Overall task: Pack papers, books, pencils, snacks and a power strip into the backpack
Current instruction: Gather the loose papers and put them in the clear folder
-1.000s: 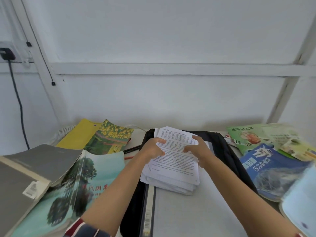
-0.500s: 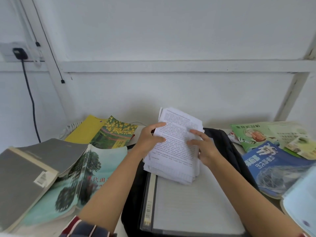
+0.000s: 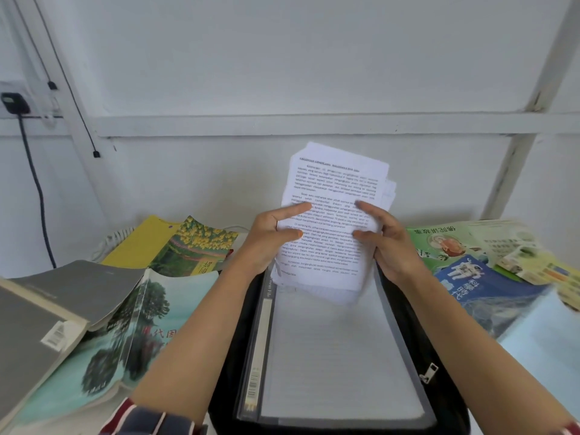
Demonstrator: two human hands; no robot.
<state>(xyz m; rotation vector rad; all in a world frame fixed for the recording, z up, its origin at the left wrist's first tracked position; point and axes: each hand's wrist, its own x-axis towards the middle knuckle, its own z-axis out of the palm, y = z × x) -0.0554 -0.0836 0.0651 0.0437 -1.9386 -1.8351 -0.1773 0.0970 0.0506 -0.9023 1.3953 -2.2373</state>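
A thick stack of printed papers [image 3: 332, 215] stands nearly upright above the black backpack [image 3: 405, 312]. My left hand [image 3: 266, 243] grips the stack's left edge, thumb across the front page. My right hand [image 3: 389, 243] grips its right edge. Below the stack, a clear folder with a lined white pad [image 3: 332, 356] lies in the open backpack, whose zipper pull [image 3: 429, 372] hangs at the right rim.
Books lie left of the backpack: a grey one [image 3: 34, 334], a teal tree cover [image 3: 125, 334], a yellow-green one [image 3: 194, 246]. A blue book [image 3: 483, 290] and green booklets [image 3: 448, 240] lie right. A white power strip cable [image 3: 113, 240] sits by the wall.
Both hands have lifted the paper stack from lying on the folder and tilted it up to nearly vertical, higher against the wall.
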